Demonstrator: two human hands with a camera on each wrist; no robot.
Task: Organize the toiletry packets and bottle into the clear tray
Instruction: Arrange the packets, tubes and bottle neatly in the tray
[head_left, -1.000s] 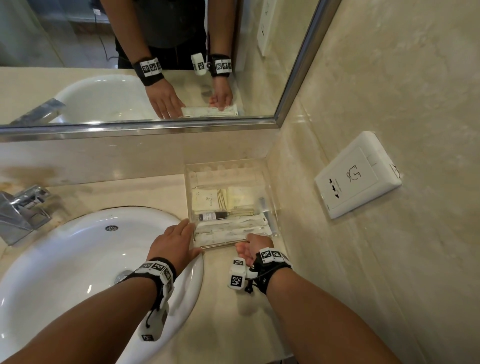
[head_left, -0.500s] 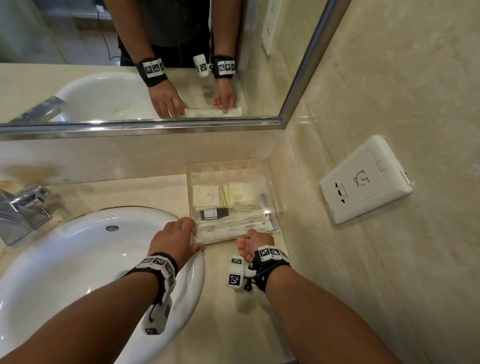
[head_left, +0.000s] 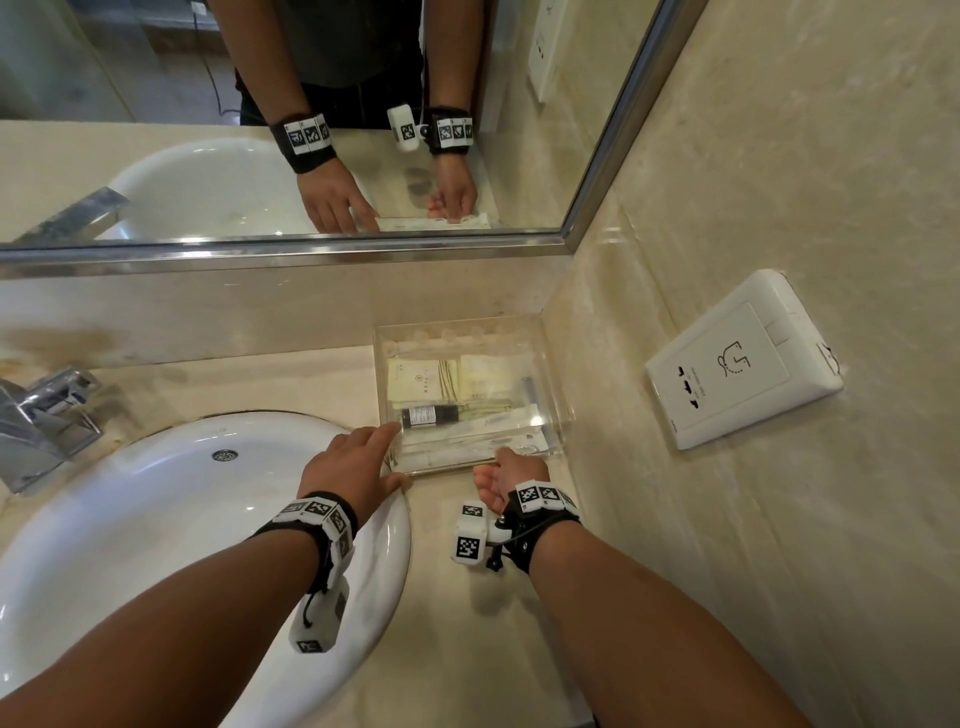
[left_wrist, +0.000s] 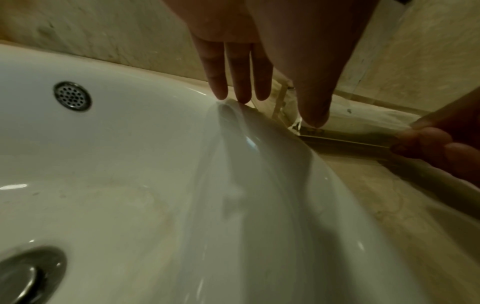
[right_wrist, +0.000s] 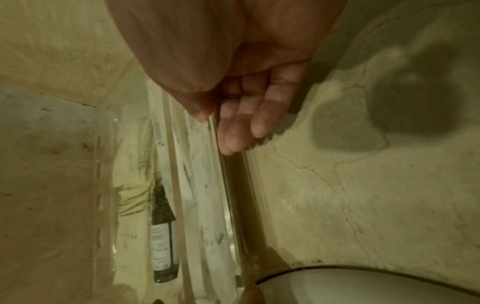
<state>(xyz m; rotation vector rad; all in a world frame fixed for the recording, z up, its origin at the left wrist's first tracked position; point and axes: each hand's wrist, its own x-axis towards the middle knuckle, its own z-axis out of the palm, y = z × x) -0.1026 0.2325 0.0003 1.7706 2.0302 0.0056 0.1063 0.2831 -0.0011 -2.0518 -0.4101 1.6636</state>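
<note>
The clear tray (head_left: 559, 400) stands in the counter's back right corner, close to the wall. Inside it lie a dark bottle (head_left: 429, 416) on its side, cream packets (head_left: 447, 376) behind it and long white packets (head_left: 467, 448) in front. My left hand (head_left: 358, 462) touches the tray's near left corner with straight fingers (left_wrist: 239, 82). My right hand (head_left: 511, 467) rests against the near wall, fingers (right_wrist: 233, 131) nearly straight on its outside and thumb at the rim. In the right wrist view the bottle (right_wrist: 162, 236) and white packets (right_wrist: 197, 185) show through the tray's wall (right_wrist: 231, 205).
A white sink (head_left: 156, 519) lies left of the tray, its rim under my left wrist. A chrome faucet (head_left: 41, 415) is at the far left. A mirror (head_left: 519, 62) runs along the back wall, and a white socket plate (head_left: 737, 358) sits on the right wall.
The tray has slid away from me toward the back wall, and both hands have followed its near edge. The contents stay in place inside it.
</note>
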